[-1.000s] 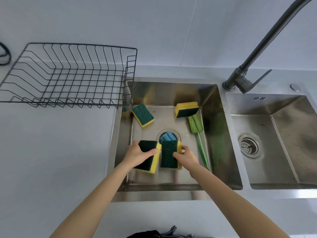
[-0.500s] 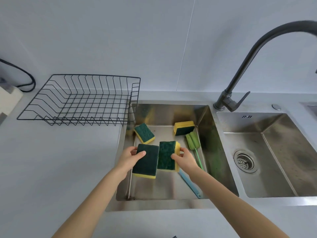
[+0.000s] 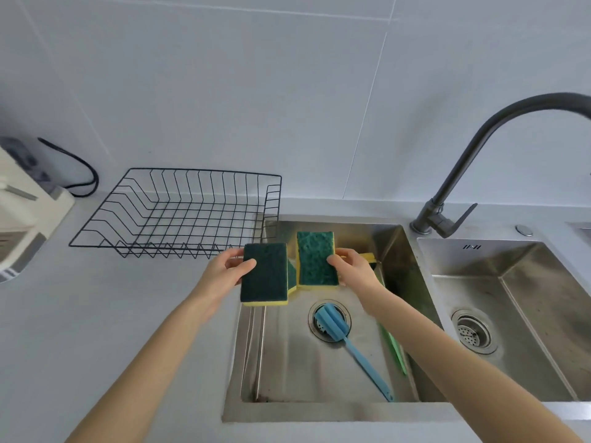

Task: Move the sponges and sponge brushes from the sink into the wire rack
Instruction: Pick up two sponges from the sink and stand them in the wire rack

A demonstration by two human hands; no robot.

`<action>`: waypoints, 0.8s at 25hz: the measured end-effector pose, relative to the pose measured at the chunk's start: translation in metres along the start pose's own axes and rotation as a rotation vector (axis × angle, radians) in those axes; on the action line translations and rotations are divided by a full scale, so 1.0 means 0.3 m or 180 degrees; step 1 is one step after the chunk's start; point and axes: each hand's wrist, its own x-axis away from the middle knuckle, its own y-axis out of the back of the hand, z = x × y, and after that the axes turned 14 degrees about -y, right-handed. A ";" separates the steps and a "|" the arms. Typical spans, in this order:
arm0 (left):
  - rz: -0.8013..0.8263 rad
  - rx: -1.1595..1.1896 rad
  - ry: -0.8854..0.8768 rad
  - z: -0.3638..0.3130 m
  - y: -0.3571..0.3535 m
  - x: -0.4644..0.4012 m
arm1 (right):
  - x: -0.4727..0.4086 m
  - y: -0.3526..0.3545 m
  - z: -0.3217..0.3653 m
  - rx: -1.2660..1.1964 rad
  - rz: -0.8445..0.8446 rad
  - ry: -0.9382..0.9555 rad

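I am carrying two sponges from the sink [image 3: 396, 251] to the wire rack [image 3: 179, 212]. My left hand [image 3: 224, 273] is closed on a dark green sponge [image 3: 264, 272]. My thumb is on the front and my fingers are behind it. My right hand [image 3: 353, 268] is closed on a lighter green sponge [image 3: 316, 258] the same way. Both sponges are up in the air, over the back left corner of the sink, just beside the rack. They are not in it yet.

Next I think I must move both hands left, over the rack's side, and let go.

The blue sponge brush [image 3: 348, 340] lies in the sink with its head on the drain. A green sponge brush [image 3: 395, 350] is half hidden under my right arm.
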 end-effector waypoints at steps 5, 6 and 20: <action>-0.0124 0.0135 -0.0192 -0.062 0.147 -0.069 | -0.019 -0.075 0.137 -0.0230 0.0136 0.0116; -0.0157 0.0138 -0.0213 -0.072 0.177 -0.085 | -0.026 -0.095 0.166 -0.0256 0.0153 0.0123; -0.0405 0.0050 -0.0043 -0.083 0.410 -0.341 | -0.231 -0.365 0.507 0.0799 -0.0143 0.0153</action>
